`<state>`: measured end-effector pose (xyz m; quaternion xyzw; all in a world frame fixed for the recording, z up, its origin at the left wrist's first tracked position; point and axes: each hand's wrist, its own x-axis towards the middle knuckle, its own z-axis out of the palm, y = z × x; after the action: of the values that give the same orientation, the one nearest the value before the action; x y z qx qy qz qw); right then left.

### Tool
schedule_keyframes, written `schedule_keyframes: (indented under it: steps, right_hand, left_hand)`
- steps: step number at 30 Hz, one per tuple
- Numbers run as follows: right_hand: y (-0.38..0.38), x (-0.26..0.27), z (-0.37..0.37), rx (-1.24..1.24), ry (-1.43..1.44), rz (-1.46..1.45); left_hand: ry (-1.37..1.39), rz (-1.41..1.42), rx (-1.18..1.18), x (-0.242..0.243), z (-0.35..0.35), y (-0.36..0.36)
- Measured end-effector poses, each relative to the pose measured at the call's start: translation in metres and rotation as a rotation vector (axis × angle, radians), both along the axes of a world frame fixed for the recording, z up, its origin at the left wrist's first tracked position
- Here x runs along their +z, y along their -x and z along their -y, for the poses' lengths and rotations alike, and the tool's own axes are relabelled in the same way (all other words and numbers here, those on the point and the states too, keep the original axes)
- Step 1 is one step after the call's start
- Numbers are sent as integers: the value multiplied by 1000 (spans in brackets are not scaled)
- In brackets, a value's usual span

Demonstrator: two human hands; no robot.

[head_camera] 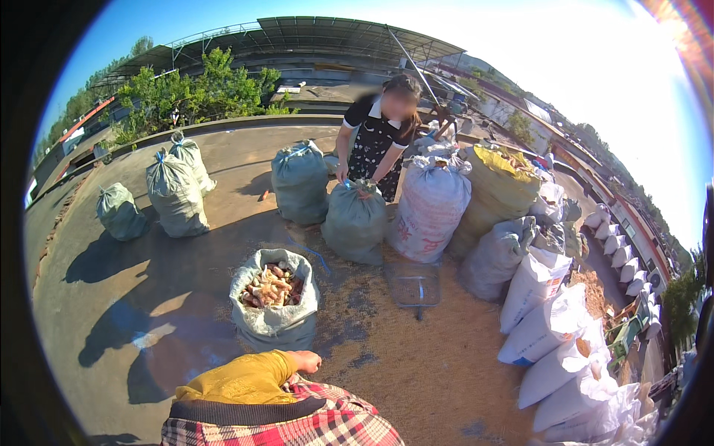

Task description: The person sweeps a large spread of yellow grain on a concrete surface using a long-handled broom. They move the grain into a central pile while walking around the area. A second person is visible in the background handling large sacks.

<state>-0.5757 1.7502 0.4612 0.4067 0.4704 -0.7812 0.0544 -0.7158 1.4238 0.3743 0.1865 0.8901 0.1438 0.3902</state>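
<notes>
My left hand (308,361), at the end of a yellow sleeve, reaches across in front of my plaid garment. Its fingers look curled; whether they hold anything is hidden. My right hand is out of view. Just beyond the left hand stands an open pale-green woven sack (276,326), its rim spread wide. Inside lie what look like corn cobs (273,287) with bits of husk. Farther on, a person (376,134) in a dark patterned dress bends over a green sack (355,223), both hands at its gathered top, near a blue tie.
Grain (413,368) covers the ground to the right. A wire-mesh scoop (413,283) lies there, before a white woven sack (429,212). Several white sacks (549,329) line the right side. Tied green sacks (177,195) stand at left. A blue cord (312,253) lies behind the open sack.
</notes>
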Motion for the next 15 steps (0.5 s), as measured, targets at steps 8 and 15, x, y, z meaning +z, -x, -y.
schedule_keyframes:
  steps: [8, 15]
  right_hand:
    - [-3, -6, 9, 17, 45, 2]
    - [-1, -7, 6, 11, 57, 10]
  left_hand:
    - [105, 50, -30, -4, 20, -12]
    - [111, 53, -84, -22, 37, -21]
